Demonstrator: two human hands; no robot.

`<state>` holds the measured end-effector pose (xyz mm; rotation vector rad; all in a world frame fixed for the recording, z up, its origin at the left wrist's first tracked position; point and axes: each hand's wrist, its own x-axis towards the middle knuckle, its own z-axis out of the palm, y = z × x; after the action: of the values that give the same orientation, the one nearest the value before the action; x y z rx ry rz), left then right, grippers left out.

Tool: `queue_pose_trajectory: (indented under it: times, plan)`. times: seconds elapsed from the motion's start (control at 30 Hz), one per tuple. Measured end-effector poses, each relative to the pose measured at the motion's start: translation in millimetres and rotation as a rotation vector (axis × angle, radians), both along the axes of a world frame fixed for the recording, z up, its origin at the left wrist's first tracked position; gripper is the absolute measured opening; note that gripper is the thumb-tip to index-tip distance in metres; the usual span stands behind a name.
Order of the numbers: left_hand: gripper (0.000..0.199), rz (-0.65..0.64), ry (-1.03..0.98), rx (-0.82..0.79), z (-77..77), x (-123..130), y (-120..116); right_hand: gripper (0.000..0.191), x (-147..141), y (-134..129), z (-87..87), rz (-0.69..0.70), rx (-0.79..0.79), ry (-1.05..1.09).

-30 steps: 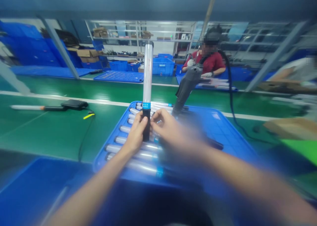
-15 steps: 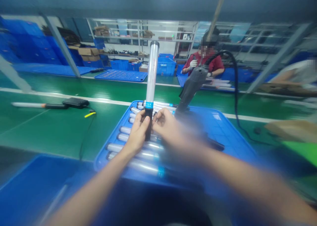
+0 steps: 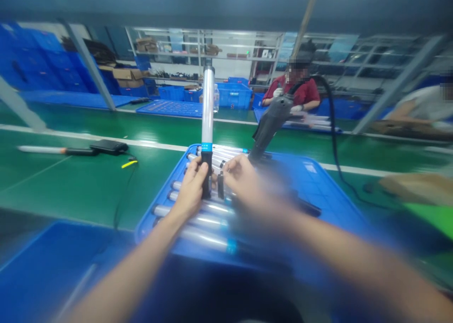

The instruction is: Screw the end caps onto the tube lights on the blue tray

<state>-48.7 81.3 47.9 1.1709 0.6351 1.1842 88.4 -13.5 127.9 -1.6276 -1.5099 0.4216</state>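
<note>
My left hand [image 3: 191, 184] is closed round the black handle of a baton light [image 3: 207, 111], which stands nearly upright with its clear tube up and a blue band above the grip. To the right of that handle, my right hand [image 3: 240, 177] has its fingers pinched together at a small black strip-shaped part [image 3: 221, 186]. A narrow gap separates the part from the handle. Under both hands, several similar baton lights [image 3: 208, 238] lie in rows on a blue plastic tray [image 3: 318, 181]. My right forearm and part of the hand are blurred.
A dark power screwdriver [image 3: 271, 122] with a black cable hangs just beyond my right hand. On the green bench [image 3: 159, 172] at left lie another baton [image 3: 56, 151] and a black box [image 3: 109, 146]. Across the bench, a person in red [image 3: 311, 92] works.
The baton light has shifted slightly left and now tilts less. My right hand has drawn away from its handle, and the small black part now shows between them.
</note>
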Motion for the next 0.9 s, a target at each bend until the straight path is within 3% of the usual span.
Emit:
queue_pose_trajectory:
  times: [0.17, 0.37, 0.5, 0.67, 0.77, 0.83, 0.9]
  plan:
    - [0.064, -0.040, 0.040, -0.016, 0.4, 2.2, -5.6, 0.004, -3.8, -7.3, 8.0, -0.049, -0.039, -0.040]
    - [0.067, -0.077, 0.041, -0.154, 9.1, 4.9, -9.0, 0.008, 2.6, 3.7, -4.0, -0.018, 0.048, 0.060]
    - [0.065, -0.149, 0.004, -0.108, 9.0, 3.4, -7.7, 0.010, 7.8, 10.3, -10.7, -0.028, 0.095, 0.102]
    - [0.069, -0.223, 0.052, -0.088, 7.9, -0.6, -0.5, 0.003, 10.8, 9.1, -0.5, 0.000, 0.059, 0.058]
    - [0.065, -0.161, 0.068, -0.059, 11.3, -0.1, 7.7, 0.019, 12.7, -3.1, 4.9, 0.009, 0.069, -0.090]
    - [0.063, -0.102, 0.090, -0.037, 11.9, 2.4, 12.9, 0.027, 13.9, -16.2, -0.6, 0.175, 0.118, -0.299]
    - [0.061, -0.046, 0.116, -0.014, 10.1, 5.9, 17.4, 0.035, 15.4, -29.9, -15.4, 0.522, 0.119, -0.551]
